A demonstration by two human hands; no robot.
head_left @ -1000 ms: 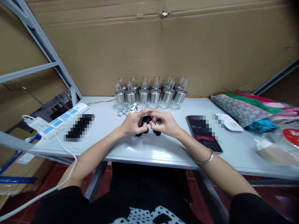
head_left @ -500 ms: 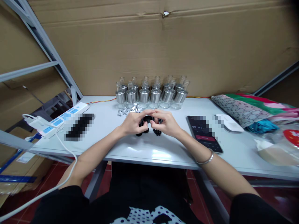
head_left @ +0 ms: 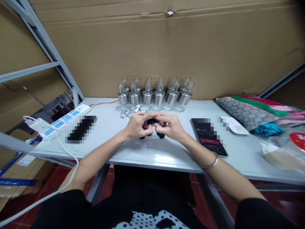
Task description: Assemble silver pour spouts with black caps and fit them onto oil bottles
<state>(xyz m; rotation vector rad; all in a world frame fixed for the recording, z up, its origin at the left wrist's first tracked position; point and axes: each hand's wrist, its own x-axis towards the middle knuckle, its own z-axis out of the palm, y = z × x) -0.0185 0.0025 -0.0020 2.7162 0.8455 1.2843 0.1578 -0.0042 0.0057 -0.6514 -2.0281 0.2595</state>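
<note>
Fingertips of my left hand [head_left: 138, 125] and my right hand [head_left: 169, 125] meet around a small round black part [head_left: 151, 121], at the middle of the table. Both hands are closed on it, thumbs toward me and forefingers on the far side. What exactly the part is I cannot make out. Other small black parts [head_left: 161, 135] lie under and between the hands, partly hidden. Just beyond the left hand is a heap of silvery ring-shaped pieces [head_left: 130, 112]. Farther back stand several glass bottles with metal sleeves [head_left: 147, 97], in two rows.
On the left are a white power strip [head_left: 76, 113] with a cable and a blurred black object [head_left: 82, 129]. To the right lie a phone [head_left: 207, 136], a white device [head_left: 234, 125], a colourful bag [head_left: 259, 111] and a tape roll [head_left: 283, 156]. A cardboard wall [head_left: 152, 47] closes off the back.
The thumbs have shifted slightly at the black part, which both hands still hold. Everything else stays where it was, apart from a very small shift of the view.
</note>
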